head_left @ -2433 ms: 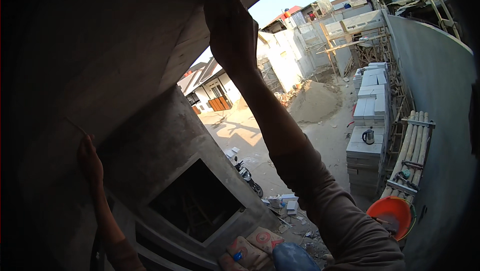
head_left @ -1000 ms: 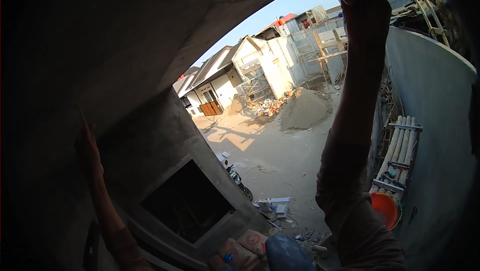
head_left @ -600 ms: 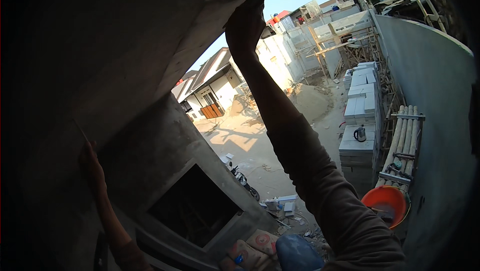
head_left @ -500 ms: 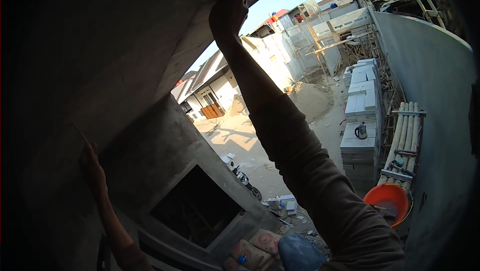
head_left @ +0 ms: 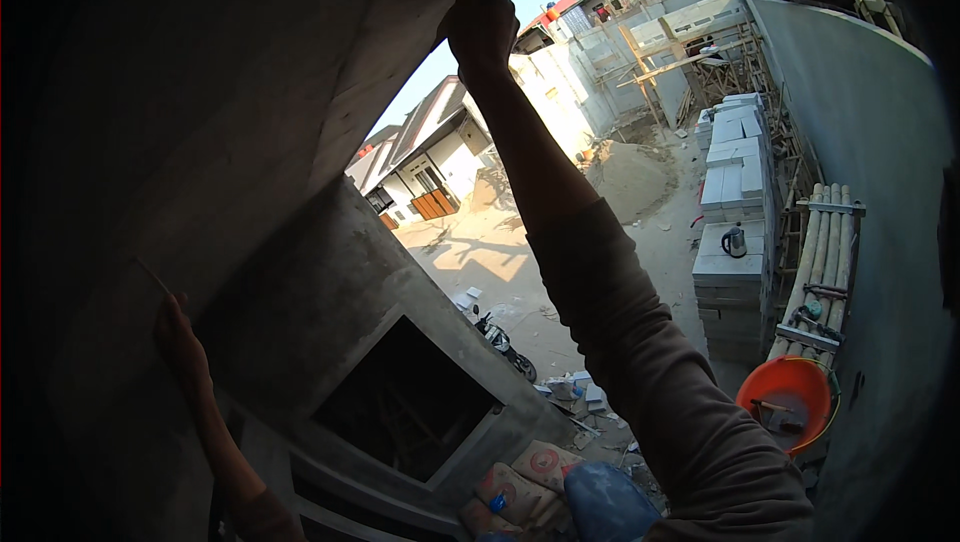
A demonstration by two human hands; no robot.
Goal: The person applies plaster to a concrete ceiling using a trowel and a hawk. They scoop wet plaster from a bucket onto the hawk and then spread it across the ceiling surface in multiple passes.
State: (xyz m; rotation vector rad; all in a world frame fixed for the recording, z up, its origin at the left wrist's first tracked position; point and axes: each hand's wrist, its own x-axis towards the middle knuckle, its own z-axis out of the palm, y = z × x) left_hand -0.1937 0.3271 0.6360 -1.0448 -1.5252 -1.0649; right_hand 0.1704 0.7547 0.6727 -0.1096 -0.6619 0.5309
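Observation:
My left hand (head_left: 182,347) is raised at the left, closed around a thin, pale, stick-like tool (head_left: 153,276) that points up toward the grey ceiling (head_left: 250,72). Its exact kind is too dim to tell. High at the top centre, my right hand (head_left: 485,34) reaches the outer edge of that ceiling with the arm stretched up. Its fingers are curled against the dark edge, and whatever they hold is lost in shadow.
An orange bucket (head_left: 785,397) with a brush-like tool in it stands by a bamboo platform (head_left: 822,262) at right. White blocks (head_left: 730,252) are stacked beside it, a kettle (head_left: 734,240) on top. Below lie filled sacks (head_left: 515,492), a blue rounded object (head_left: 605,502) and a motorcycle (head_left: 505,347).
My right hand has shifted slightly right and down in the picture along the ceiling edge. My left hand and its tool have barely moved. The whole view has tilted a little.

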